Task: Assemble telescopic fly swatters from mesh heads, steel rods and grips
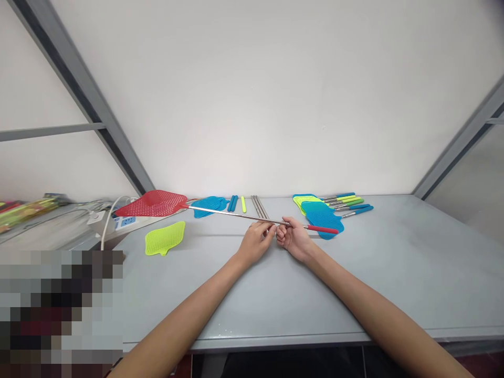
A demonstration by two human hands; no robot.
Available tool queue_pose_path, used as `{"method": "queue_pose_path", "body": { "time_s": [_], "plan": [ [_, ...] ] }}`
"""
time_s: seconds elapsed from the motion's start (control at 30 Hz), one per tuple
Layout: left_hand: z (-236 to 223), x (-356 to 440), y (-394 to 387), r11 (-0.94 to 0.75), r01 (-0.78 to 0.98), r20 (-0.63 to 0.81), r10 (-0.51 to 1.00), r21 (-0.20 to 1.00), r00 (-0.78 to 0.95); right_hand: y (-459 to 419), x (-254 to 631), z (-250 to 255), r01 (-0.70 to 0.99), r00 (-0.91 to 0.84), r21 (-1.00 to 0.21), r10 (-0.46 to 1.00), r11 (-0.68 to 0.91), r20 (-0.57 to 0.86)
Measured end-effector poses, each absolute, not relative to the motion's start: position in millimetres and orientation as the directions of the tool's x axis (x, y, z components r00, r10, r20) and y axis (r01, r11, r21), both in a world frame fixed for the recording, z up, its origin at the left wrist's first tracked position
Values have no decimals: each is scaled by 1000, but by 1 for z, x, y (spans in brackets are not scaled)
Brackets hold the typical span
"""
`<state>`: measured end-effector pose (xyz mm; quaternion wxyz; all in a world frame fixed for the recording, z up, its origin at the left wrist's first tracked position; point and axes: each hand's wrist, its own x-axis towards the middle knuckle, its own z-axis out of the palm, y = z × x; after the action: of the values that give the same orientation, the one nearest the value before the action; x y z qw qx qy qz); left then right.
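Note:
A red fly swatter (155, 205) with a long extended metal rod spans from the left to the middle, its mesh head at the left and its red grip at the right. My right hand (297, 243) is closed around the rod just short of the grip, palm turned up. My left hand (254, 242) is beside the rod, fingers bent and pressed together close to my right fingers; what they hold, if anything, is hidden. A loose yellow-green swatter head (164, 239) lies left of my hands. Beyond them lie several thin metal rods (260, 207).
Blue swatter heads (208, 206), blue grips (232, 203) and a yellow grip (243, 204) lie along the wall. Several assembled swatters, including a blue one (323, 219), are piled at the right. A power strip (126, 221) with cables sits left on the grey table (394, 262).

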<state>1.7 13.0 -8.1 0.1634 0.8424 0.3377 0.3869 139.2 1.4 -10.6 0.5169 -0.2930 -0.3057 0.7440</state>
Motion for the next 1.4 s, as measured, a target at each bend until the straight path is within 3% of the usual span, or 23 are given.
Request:
{"method": "queue_pose_path", "body": {
  "time_s": [0.47, 0.83, 1.17, 1.4],
  "plan": [
    [-2, -3, 12, -677, 360, 484, 722, 642, 495, -4, 132, -13, -574, -286, -777, 952, -258, -106],
    [-11, -2, 24, -570, 324, 432, 804, 755, 408, -1, 135, -14, -598, -248, -761, 961, -253, -124],
    [-4, -2, 17, -446, 107, 349, 808, 888, 475, -1, 133, -17, -585, -260, -773, 960, -244, -106],
    [-3, -4, 23, -365, 53, 291, 816, 930, 499, -7, 128, -12, -512, -294, -830, 953, -222, -73]
  ]
}}
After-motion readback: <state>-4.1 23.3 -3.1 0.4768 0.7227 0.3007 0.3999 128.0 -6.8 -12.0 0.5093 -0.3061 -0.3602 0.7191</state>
